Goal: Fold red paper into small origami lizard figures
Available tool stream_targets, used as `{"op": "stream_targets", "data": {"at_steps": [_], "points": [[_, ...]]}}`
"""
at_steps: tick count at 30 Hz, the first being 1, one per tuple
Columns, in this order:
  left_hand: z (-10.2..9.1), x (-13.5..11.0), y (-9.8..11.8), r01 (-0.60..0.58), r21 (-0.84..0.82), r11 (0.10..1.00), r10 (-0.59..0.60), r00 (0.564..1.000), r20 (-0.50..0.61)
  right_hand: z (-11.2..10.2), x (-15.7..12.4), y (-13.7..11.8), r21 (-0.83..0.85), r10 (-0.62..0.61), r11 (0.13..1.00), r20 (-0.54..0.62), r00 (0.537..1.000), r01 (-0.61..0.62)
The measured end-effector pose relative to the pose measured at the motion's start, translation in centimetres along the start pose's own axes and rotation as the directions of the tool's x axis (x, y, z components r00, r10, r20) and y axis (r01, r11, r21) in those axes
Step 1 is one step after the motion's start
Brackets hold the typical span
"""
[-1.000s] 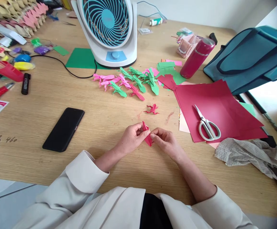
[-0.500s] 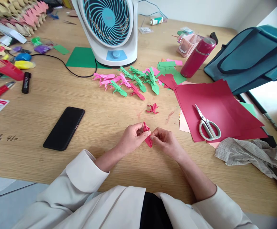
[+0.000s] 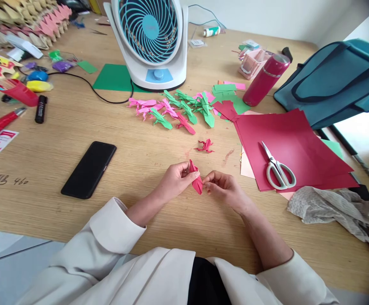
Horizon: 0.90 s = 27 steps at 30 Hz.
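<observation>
A small folded red paper piece is held just above the wooden table between both hands. My left hand pinches its upper left part with thumb and fingertips. My right hand pinches its lower right edge, fingers curled. A finished small red paper figure lies a little beyond the hands. Further back lies a row of several pink and green folded figures.
Red paper sheets with white-handled scissors lie to the right, a grey cloth below them. A black phone lies to the left. A fan, red bottle and blue bag stand behind.
The hands have stayed on the red piece with only slight finger shifts. The camera view has drifted a little, so everything sits slightly right and lower.
</observation>
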<state>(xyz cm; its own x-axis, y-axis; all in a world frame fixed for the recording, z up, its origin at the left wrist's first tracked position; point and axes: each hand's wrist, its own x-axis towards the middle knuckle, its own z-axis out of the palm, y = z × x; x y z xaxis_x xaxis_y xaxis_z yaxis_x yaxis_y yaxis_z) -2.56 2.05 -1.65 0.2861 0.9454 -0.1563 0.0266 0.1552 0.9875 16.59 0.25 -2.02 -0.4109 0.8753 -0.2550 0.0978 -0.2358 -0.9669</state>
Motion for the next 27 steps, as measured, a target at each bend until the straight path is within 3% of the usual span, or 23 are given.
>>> {"op": "stream_targets", "data": {"at_steps": [13,23,27], "points": [[0.3,-0.1,0.1,0.05,0.008,0.999,-0.05,0.998,0.042,0.8,-0.5,-1.2,-0.239,-0.008,0.971,-0.004,1.0,0.006],[0.4,-0.2,0.1,0.026,0.02,0.999,-0.027,0.999,0.038,0.8,-0.2,-0.8,-0.185,-0.05,0.981,0.019,0.999,0.052],[0.6,-0.4,0.0,0.025,0.016,1.0,-0.025,1.0,0.01,0.9,-0.4,-1.2,-0.17,-0.013,0.985,-0.014,1.0,0.011]]}}
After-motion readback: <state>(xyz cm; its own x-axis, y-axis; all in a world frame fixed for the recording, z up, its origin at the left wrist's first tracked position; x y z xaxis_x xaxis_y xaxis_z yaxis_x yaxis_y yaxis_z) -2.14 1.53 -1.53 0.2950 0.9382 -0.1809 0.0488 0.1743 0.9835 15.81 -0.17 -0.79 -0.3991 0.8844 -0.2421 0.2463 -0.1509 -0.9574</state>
